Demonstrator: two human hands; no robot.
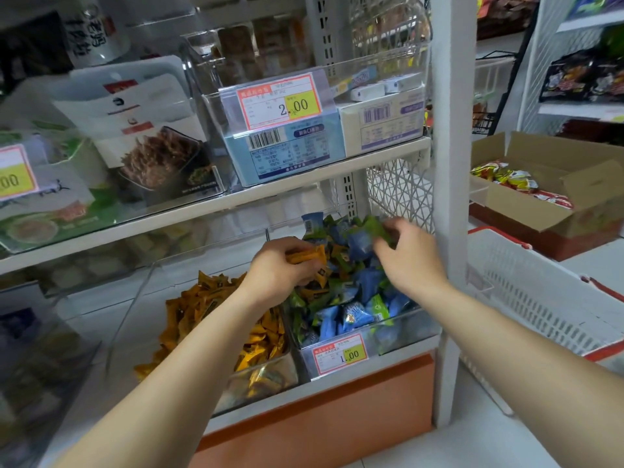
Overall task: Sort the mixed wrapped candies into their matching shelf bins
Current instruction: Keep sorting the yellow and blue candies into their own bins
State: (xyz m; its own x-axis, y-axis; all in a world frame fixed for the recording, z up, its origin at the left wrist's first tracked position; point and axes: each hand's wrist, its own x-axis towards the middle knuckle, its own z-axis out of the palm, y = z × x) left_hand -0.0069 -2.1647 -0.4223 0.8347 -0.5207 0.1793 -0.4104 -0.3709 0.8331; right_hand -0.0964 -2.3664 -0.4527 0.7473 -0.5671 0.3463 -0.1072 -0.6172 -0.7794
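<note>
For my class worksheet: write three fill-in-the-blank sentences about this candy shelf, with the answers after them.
The candies that the left hand grips are ____.
Besides blue and orange, the mixed bin under the right hand holds ____ wrappers.
The price tag on that bin reads ____.
Missing words: orange; green; 1.00

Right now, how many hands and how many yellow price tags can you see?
Hands: 2, left hand holding orange candies, right hand.
Yellow price tags: 3, upper tag, left-edge tag, bottom tag.
Total: 5
</note>
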